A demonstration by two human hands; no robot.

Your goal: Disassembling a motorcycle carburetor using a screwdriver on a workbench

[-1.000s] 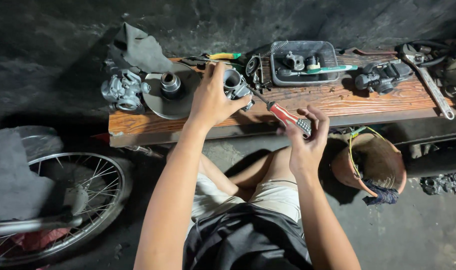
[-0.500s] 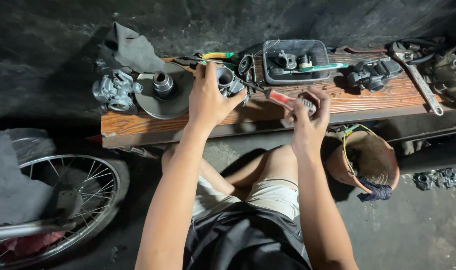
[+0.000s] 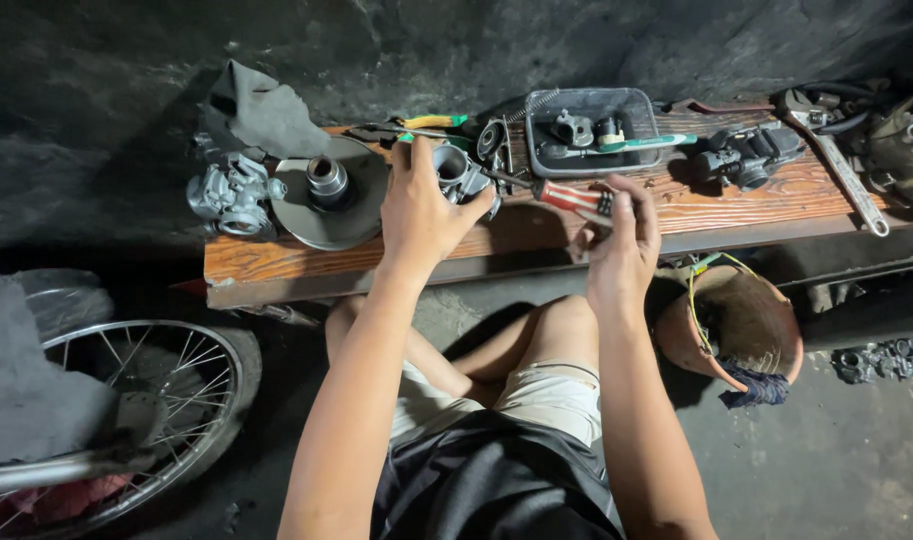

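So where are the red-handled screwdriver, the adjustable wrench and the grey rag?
red-handled screwdriver (image 3: 566, 196), head view, on its red handle.
adjustable wrench (image 3: 844, 170), head view, mid-shaft.
grey rag (image 3: 261, 115), head view, on its middle fold.

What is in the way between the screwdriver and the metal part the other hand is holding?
Nothing visible. The right hand holds the red-handled screwdriver, and its shaft runs straight across bare wooden bench to the grey metal part that the left hand grips. The tip itself is hard to see.

Red-handled screwdriver, brown grained wooden plank, silver-grey carburetor, grey rag.
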